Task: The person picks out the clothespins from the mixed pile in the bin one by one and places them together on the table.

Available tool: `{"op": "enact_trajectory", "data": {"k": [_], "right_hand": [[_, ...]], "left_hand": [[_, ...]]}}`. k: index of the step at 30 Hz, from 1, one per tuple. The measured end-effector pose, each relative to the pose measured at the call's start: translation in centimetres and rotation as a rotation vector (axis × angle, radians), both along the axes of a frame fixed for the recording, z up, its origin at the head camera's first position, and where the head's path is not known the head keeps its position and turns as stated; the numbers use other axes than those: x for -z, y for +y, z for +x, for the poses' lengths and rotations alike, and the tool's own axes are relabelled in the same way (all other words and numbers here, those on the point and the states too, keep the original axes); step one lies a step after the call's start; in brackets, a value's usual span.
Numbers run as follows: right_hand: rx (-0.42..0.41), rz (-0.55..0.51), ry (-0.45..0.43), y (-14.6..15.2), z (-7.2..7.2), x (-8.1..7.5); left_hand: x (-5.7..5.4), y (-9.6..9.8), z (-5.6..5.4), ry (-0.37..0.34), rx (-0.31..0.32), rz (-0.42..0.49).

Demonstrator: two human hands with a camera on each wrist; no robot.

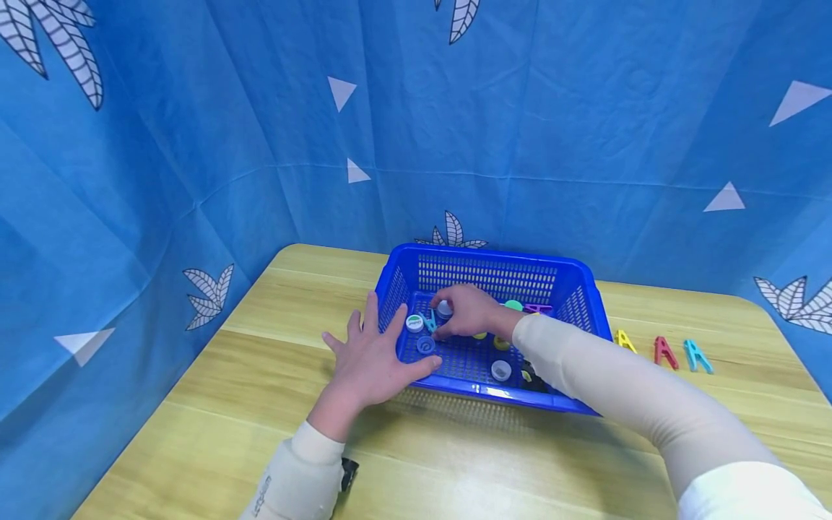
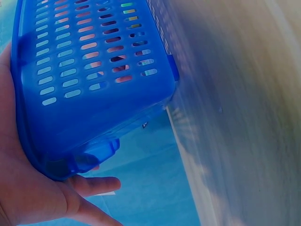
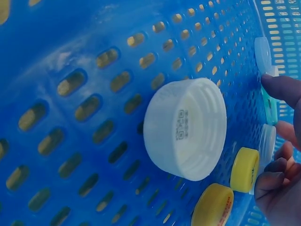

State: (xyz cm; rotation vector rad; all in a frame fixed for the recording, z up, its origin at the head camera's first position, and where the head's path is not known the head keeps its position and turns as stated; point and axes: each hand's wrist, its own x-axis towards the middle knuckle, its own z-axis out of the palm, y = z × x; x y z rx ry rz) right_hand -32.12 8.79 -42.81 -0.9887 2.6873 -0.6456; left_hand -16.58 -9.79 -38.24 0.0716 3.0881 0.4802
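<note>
My left hand (image 1: 377, 361) is spread wide at the near left corner of the blue plastic basket (image 1: 494, 254), fingers straight along its left rim. In the left wrist view, the palm lies against the rim of the basket (image 2: 94, 122). My right hand (image 1: 471, 310) reaches down inside the basket. Its thumb and a finger are bent about a teal clothespin (image 1: 430, 321), at its two ends in the right wrist view. Around that hand lie a white cap with green print (image 1: 414, 323), a blue cap (image 1: 425, 345) and a clear cap (image 1: 445, 310).
A white cap (image 3: 183, 129) and yellow caps (image 3: 244, 169) lie on the basket floor. A purple clothespin (image 1: 538, 309) is at the basket's back right. Right of the basket, yellow (image 1: 625, 341), red (image 1: 664, 352) and teal (image 1: 698, 356) clothespins lie on the wooden table (image 1: 214, 404). A blue curtain (image 1: 455, 130) hangs behind.
</note>
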Motion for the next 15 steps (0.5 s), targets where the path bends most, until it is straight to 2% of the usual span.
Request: {"op": "enact_trajectory", "data": {"k": [8,15], "right_hand": [[0.001,-0.002,-0.002,-0.10,0.01,-0.01],[-0.044,-0.048,-0.001,0.03,-0.64,-0.66]], "left_hand": [[0.12,-0.06,0.03,0.003,0.002,0.010],[0.04,-0.18,-0.21,-0.001,0.001,0.007]]}}
